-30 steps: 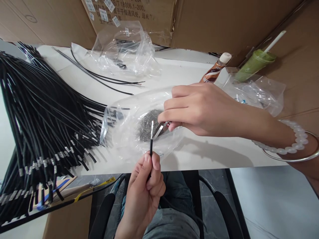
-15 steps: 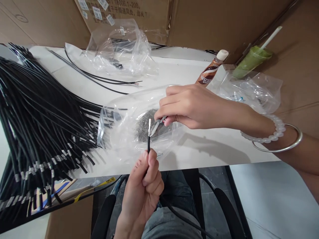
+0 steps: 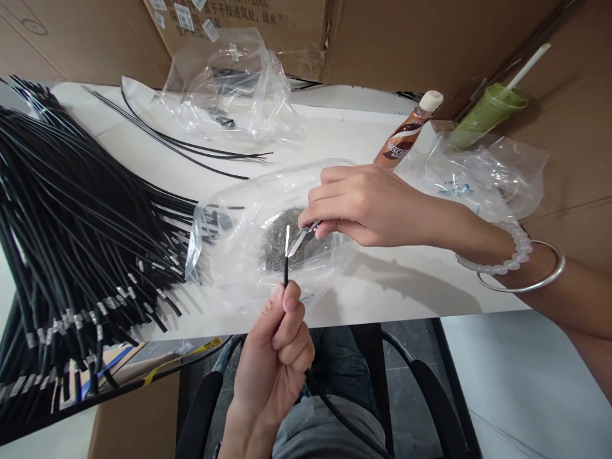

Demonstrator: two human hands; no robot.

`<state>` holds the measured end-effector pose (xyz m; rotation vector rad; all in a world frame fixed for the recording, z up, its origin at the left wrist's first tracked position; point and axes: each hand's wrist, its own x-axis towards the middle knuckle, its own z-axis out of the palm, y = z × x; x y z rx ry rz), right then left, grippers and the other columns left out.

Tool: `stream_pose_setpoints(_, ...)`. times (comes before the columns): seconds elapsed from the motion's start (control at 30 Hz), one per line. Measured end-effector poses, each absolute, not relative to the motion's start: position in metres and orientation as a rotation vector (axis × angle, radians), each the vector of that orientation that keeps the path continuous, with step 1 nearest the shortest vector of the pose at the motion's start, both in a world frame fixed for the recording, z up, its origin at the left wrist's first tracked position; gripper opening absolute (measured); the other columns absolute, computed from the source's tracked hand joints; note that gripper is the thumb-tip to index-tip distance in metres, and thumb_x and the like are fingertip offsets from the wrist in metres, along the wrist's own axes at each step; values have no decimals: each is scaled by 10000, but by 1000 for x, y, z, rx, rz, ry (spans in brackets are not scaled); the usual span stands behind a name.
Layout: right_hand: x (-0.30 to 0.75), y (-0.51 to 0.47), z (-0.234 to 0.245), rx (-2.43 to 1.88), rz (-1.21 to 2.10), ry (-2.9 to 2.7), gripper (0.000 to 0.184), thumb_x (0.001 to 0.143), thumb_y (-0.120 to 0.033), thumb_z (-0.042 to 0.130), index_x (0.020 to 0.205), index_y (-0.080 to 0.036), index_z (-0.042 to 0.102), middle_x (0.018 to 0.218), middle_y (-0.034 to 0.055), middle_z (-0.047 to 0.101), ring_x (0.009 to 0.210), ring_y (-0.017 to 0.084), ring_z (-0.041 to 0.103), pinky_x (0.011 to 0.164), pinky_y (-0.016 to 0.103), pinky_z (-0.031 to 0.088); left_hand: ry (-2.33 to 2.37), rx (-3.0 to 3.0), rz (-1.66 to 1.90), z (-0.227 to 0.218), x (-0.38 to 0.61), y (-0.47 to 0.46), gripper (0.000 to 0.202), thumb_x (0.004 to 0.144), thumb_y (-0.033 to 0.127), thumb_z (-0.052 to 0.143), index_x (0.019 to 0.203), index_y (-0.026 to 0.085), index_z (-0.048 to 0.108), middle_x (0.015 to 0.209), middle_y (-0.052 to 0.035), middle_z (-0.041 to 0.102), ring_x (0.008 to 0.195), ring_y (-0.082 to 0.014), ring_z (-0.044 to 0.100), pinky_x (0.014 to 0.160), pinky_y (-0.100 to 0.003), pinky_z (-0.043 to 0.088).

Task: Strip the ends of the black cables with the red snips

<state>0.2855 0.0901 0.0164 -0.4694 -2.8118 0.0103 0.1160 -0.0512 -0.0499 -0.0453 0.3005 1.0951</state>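
My left hand [image 3: 280, 350] is closed around a black cable [image 3: 285, 273], whose stripped, silvery-white end [image 3: 287, 241] points up. The rest of that cable runs down past my lap. Small metal snips [image 3: 299, 241] are pinched in my right hand [image 3: 356, 204]; most of their handle is hidden by the fingers. Their narrow blades sit at the stripped part, just above the black sheath, and seem to touch it. Right behind them lies a clear plastic bag [image 3: 229, 261] with a dark grey heap of fine clippings [image 3: 282, 241] in it.
A thick bundle of black cables [image 3: 71, 210] covers the table's left side. Behind are another clear bag [image 3: 268, 95], loose cables [image 3: 191, 150] and cardboard boxes [image 3: 406, 44]. A brown drink bottle [image 3: 401, 137] and green cup [image 3: 490, 115] stand at the back right.
The snips' blades have shifted slightly and look closer together at the cable's stripped end. My hands have hardly moved. The view has tilted a little.
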Motion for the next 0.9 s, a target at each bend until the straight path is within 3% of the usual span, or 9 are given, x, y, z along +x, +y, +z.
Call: stream_pose_setpoints(0.9,289,53,-28,-687,266,-2369,280,926,-330,519,984,-102,669,798,30,639,739,122,513,689,263,423,149,-128,1125,-50,115,-56,298,977,176,356,786,70,558,519,61,225,430,-29,140,396,-170,93)
